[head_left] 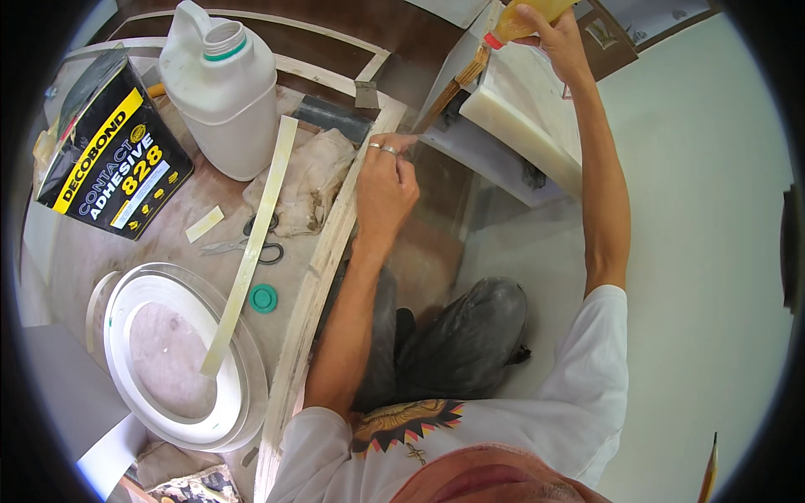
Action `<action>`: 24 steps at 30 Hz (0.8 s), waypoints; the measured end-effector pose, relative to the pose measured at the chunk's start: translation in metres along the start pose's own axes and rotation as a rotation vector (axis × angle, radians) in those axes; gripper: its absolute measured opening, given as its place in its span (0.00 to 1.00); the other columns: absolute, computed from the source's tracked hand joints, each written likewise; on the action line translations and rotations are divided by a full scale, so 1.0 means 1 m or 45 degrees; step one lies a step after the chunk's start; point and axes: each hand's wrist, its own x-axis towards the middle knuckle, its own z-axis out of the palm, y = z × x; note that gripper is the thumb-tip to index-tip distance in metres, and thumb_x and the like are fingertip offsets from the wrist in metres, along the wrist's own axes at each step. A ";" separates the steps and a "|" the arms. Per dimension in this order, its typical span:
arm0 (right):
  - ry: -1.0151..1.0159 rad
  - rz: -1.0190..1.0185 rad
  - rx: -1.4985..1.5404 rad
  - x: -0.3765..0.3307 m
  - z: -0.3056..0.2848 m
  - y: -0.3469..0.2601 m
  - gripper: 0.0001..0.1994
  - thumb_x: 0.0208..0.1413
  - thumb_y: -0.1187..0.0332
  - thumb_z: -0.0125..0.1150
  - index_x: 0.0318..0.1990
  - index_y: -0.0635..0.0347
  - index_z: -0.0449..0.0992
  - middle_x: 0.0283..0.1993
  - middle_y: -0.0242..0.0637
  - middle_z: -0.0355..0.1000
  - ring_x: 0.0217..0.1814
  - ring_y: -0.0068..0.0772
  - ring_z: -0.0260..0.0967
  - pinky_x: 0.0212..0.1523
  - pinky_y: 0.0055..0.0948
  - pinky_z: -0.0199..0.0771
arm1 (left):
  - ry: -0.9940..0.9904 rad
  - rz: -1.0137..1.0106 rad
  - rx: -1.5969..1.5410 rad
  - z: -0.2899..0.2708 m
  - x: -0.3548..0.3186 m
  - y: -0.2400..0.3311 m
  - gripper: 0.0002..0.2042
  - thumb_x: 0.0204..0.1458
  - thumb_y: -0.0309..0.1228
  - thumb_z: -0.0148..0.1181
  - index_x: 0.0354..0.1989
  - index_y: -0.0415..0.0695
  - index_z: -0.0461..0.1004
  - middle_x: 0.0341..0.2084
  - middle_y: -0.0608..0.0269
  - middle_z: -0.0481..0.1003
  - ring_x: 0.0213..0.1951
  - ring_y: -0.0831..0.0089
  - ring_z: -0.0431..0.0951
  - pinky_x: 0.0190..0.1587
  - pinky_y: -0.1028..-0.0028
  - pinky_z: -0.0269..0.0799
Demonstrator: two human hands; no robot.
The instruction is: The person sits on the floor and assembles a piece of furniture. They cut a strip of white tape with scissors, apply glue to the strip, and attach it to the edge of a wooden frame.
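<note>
My right hand, raised at the upper right, is wrapped round a yellow squeeze bottle. The bottle's red tip points down and left, close above the bare wooden edge of a pale panel. By the workbench's wooden rim, my left hand is closed with its fingers bent, and two rings show on it. What it holds, if anything, is hidden. A long pale strip with a shiny surface lies left of it, across the bench. A crumpled beige cloth is nearest to that hand on the bench.
A white jug without its cap and a black tin stand at the back left. Scissors, a green cap, a short strip piece and a coiled white band lie on the bench. A pencil shows lower right.
</note>
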 end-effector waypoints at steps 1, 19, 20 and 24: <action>-0.029 0.006 0.002 0.000 0.000 0.000 0.22 0.63 0.65 0.66 0.59 0.62 0.65 0.48 0.40 0.75 0.47 0.37 0.79 0.43 0.39 0.87 | -0.002 0.013 0.008 0.001 0.000 0.000 0.15 0.51 0.12 0.49 0.45 0.36 0.76 0.41 0.48 0.77 0.43 0.53 0.80 0.47 0.61 0.76; 0.286 -0.390 -0.340 0.015 -0.016 0.048 0.21 0.65 0.57 0.66 0.54 0.67 0.75 0.51 0.42 0.75 0.48 0.32 0.74 0.53 0.32 0.76 | 0.099 0.021 -0.142 -0.003 -0.007 0.002 0.17 0.49 0.15 0.50 0.46 0.41 0.77 0.42 0.51 0.75 0.47 0.54 0.78 0.50 0.63 0.74; 0.345 -0.260 -0.056 0.023 -0.027 0.060 0.21 0.66 0.58 0.65 0.56 0.67 0.75 0.54 0.44 0.75 0.53 0.35 0.74 0.61 0.33 0.71 | 0.108 -0.029 -0.229 -0.009 -0.008 0.015 0.17 0.49 0.15 0.50 0.46 0.41 0.77 0.43 0.52 0.75 0.47 0.55 0.77 0.50 0.63 0.74; 0.575 -0.055 0.911 0.004 -0.037 0.040 0.22 0.68 0.61 0.58 0.61 0.70 0.70 0.61 0.48 0.70 0.63 0.41 0.68 0.72 0.36 0.61 | 0.143 0.468 0.072 -0.068 0.027 0.116 0.16 0.48 0.15 0.54 0.45 0.42 0.77 0.42 0.53 0.74 0.45 0.53 0.78 0.47 0.61 0.76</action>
